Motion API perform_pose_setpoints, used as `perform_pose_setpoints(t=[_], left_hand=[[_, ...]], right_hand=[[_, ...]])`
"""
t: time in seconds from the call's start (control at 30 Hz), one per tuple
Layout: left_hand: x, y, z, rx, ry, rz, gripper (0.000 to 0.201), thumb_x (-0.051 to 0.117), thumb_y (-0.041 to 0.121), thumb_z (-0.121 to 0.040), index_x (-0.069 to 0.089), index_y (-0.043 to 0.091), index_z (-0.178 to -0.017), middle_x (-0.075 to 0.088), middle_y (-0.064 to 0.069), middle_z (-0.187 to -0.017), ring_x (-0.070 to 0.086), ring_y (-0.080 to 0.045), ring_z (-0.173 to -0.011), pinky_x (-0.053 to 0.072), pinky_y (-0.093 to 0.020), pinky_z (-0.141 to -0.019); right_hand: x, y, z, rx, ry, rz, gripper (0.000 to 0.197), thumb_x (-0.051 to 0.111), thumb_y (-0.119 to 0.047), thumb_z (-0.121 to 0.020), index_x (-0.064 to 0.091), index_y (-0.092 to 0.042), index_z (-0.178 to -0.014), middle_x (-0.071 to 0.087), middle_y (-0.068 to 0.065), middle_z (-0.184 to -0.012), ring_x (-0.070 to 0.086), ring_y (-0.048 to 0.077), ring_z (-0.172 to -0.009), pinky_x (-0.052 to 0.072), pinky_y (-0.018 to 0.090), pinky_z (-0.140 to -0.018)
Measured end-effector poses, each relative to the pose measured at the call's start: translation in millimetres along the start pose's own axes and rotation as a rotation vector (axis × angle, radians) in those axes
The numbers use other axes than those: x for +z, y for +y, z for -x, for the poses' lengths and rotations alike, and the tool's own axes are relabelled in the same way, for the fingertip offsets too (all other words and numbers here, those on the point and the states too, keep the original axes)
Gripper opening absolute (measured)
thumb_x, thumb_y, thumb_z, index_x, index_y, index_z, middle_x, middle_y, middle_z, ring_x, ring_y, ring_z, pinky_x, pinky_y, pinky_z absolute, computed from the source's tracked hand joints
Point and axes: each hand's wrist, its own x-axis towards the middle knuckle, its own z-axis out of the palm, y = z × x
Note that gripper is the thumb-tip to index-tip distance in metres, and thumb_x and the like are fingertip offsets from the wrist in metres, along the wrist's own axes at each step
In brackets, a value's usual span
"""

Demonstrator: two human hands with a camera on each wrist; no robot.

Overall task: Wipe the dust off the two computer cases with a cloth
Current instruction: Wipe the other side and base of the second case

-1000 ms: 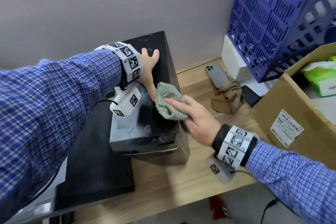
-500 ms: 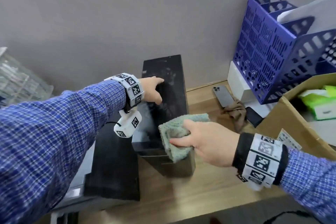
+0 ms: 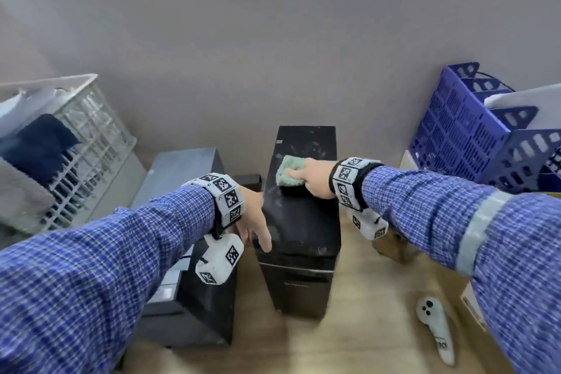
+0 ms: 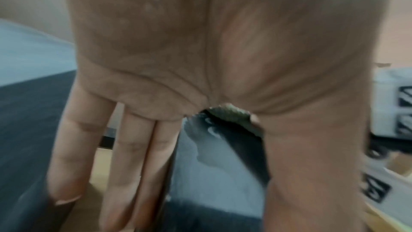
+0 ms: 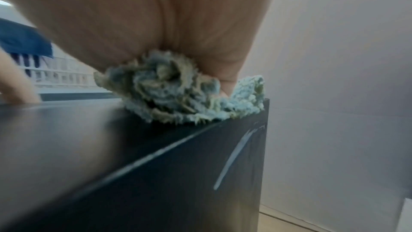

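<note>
A tall black computer case (image 3: 303, 222) stands upright on the wooden table, its top streaked with dust. My right hand (image 3: 312, 174) grips a bunched green cloth (image 3: 287, 173) and presses it onto the rear half of that top; the right wrist view shows the cloth (image 5: 178, 98) crumpled under my palm, near the case's (image 5: 156, 174) right edge. My left hand (image 3: 256, 231) braces the case's front left edge, thumb on top and straight fingers (image 4: 133, 147) down its side. A second, lower black case (image 3: 188, 297) sits just to the left.
A white wire basket (image 3: 76, 136) holding dark fabric stands at the far left. A blue file rack (image 3: 473, 130) and a cardboard box (image 3: 473, 307) are at the right. A white controller (image 3: 434, 328) lies on the table (image 3: 364, 297). The wall is close behind.
My right hand has carried the cloth from the case's front right corner back along the top. My left hand has slid from the rear of the top to its front left edge.
</note>
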Motion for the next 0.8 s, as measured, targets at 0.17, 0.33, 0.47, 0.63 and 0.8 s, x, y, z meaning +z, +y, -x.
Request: perform_pose_setpoints(t=[0.17, 0.33, 0.47, 0.63, 0.8], left_hand=[[18, -5, -2, 0.033, 0.139, 0.051, 0.074, 0.096, 0.041, -0.053, 0.062, 0.008, -0.109, 0.076, -0.01, -0.075, 0.076, -0.022, -0.073, 0.062, -0.041, -0.078], [20, -1, 1, 0.097, 0.174, 0.087, 0.068, 0.098, 0.03, -0.049, 0.065, 0.01, -0.104, 0.076, -0.011, -0.078, 0.075, -0.027, -0.067, 0.062, -0.047, -0.069], [15, 5, 2, 0.057, 0.133, 0.095, 0.063, 0.097, 0.027, -0.054, 0.066, 0.0, -0.102, 0.073, -0.015, -0.07, 0.072, -0.03, -0.062, 0.061, -0.049, -0.074], [15, 13, 0, -0.005, 0.147, 0.201, 0.066, 0.097, 0.027, -0.055, 0.06, 0.0, -0.104, 0.072, -0.021, -0.07, 0.074, -0.035, -0.07, 0.061, -0.051, -0.076], [19, 24, -3, -0.035, 0.158, 0.246, 0.07, 0.091, 0.028, -0.067, 0.047, -0.003, -0.113, 0.071, -0.024, -0.069, 0.074, -0.036, -0.071, 0.06, -0.052, -0.079]], right_hand=[[9, -30, 37, -0.165, 0.05, -0.087, 0.065, 0.034, -0.011, -0.099, 0.009, -0.036, -0.154, 0.025, 0.004, -0.155, 0.035, 0.025, -0.134, 0.032, 0.032, -0.106], [36, -59, 88, -0.255, 0.025, -0.115, 0.051, 0.031, -0.02, -0.1, 0.023, -0.032, -0.149, 0.036, 0.01, -0.14, 0.049, 0.034, -0.115, 0.042, 0.042, -0.099], [34, -53, 71, -0.224, 0.052, -0.114, 0.055, 0.031, -0.022, -0.1, 0.016, -0.04, -0.149, 0.035, 0.005, -0.136, 0.05, 0.03, -0.111, 0.046, 0.042, -0.093], [31, -37, 51, -0.2, 0.031, -0.169, 0.062, 0.033, -0.021, -0.1, 0.007, -0.047, -0.15, 0.031, 0.003, -0.141, 0.049, 0.027, -0.115, 0.046, 0.042, -0.096], [26, -20, 37, -0.182, 0.057, -0.233, 0.063, 0.03, -0.017, -0.1, 0.007, -0.046, -0.151, 0.034, 0.007, -0.137, 0.039, 0.014, -0.092, 0.041, 0.029, -0.084]])
